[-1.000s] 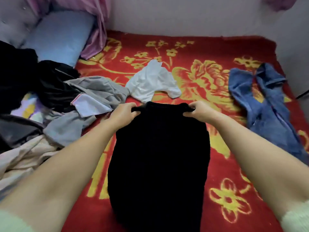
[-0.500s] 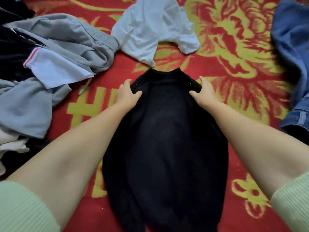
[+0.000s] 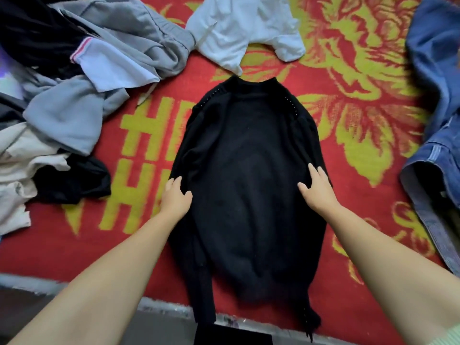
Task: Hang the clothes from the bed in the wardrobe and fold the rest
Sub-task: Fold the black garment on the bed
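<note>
A black knitted sweater [image 3: 249, 175] lies flat on the red and yellow blanket [image 3: 348, 95], neck away from me, hem hanging over the bed's near edge. My left hand [image 3: 175, 197] rests flat on its left side at mid length, fingers spread. On the sweater's right side at the same height my right hand [image 3: 317, 190] presses down, fingers straight. Neither hand grips the cloth.
A heap of grey, black and cream clothes [image 3: 74, 100] fills the left. A white garment [image 3: 244, 31] lies beyond the sweater's neck. Blue jeans [image 3: 438, 125] lie along the right. The bed's pale edge [image 3: 161, 305] runs below.
Both hands let go of the sweater's shoulders, then slid down its sides toward me to mid length. The view tilted down and closer to the bed.
</note>
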`<state>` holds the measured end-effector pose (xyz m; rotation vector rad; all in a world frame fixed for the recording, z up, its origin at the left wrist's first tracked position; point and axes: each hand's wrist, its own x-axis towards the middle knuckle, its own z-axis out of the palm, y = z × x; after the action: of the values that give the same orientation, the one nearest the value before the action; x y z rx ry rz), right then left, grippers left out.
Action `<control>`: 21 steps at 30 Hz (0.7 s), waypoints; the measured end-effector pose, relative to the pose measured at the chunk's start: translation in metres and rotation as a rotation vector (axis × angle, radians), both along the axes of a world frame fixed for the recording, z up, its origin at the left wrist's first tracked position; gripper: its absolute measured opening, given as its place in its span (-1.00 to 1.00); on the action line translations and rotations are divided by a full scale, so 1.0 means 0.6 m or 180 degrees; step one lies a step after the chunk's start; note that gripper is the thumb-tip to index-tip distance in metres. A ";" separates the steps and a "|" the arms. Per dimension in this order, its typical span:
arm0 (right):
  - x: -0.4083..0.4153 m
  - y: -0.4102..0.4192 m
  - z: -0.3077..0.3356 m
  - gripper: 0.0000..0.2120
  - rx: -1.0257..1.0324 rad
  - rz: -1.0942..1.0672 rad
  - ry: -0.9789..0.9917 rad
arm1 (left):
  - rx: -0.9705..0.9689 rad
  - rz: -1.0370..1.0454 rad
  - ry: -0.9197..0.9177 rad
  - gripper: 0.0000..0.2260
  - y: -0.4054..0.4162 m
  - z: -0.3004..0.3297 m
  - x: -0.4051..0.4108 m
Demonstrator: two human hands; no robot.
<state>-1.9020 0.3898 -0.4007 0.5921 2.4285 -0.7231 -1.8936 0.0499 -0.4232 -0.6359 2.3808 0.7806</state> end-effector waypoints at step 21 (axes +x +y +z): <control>0.343 0.014 -0.053 -0.87 -0.0727 -0.1584 -0.0139 | 0.1031 0.2701 0.0848 -0.86 0.012 0.018 0.303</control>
<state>-1.6960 0.3981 -0.4326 1.1193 2.1295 -1.1524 -1.7121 0.0570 -0.4126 -1.4998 2.0766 1.6428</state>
